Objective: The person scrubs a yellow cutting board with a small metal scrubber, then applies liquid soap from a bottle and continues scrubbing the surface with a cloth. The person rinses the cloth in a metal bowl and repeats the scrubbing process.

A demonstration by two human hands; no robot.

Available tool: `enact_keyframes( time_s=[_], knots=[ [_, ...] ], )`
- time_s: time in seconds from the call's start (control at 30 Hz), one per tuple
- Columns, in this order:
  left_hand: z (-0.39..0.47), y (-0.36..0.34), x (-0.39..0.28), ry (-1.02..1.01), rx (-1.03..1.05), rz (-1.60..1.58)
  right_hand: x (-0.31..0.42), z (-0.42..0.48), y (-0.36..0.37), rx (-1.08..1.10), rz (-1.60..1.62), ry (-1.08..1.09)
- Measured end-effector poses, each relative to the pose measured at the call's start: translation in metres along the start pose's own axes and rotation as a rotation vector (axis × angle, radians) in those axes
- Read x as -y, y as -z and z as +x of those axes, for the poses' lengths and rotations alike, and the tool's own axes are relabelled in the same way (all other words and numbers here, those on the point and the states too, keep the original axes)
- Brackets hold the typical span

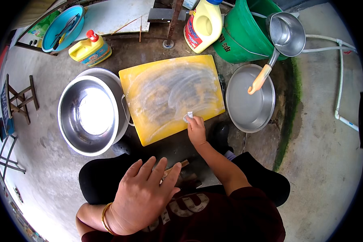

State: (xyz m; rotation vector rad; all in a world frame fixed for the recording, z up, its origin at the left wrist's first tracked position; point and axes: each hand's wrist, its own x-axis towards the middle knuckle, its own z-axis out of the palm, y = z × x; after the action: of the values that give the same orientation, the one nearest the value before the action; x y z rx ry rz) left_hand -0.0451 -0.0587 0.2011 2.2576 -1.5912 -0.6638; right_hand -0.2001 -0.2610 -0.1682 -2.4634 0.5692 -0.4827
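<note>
A yellow cutting board (172, 87) lies tilted in front of me, its top smeared with a whitish, streaky film. At the board's near edge, my right hand (197, 130) pinches a small, crumpled silvery-white scrap (189, 115); its material is unclear. My left hand (148, 187) is raised close to the camera above my lap, palm down and fingers spread, with nothing in it. A gold-coloured bangle (105, 218) circles that wrist. What supports the board is mostly hidden, though a pale curved handle (125, 110) sticks out at its left side.
Stacked metal basins (89, 115) stand left; another metal basin (245, 93) sits right. A metal dipper (286, 34) hangs over it from a green bucket (242, 36). Beyond the board are a yellow pump bottle (90, 50), a detergent jug (202, 27) and a blue basin (63, 28).
</note>
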Motion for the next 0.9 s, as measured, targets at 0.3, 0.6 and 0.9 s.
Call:
enact_keyframes(
  time_s=[0.3, 0.6, 0.9],
  knots=[
    [-0.007, -0.002, 0.000, -0.003, 0.009, 0.013, -0.106, 0.011, 0.014, -0.344, -0.325, -0.561],
    [-0.010, -0.004, 0.003, 0.006, -0.002, 0.011, -0.128, 0.020, 0.034, -0.019, -0.628, -0.373],
    [-0.013, -0.003, 0.007, 0.028, 0.001, 0.005, -0.097, 0.017, 0.027, 0.064, -0.718, -0.221]
  ],
)
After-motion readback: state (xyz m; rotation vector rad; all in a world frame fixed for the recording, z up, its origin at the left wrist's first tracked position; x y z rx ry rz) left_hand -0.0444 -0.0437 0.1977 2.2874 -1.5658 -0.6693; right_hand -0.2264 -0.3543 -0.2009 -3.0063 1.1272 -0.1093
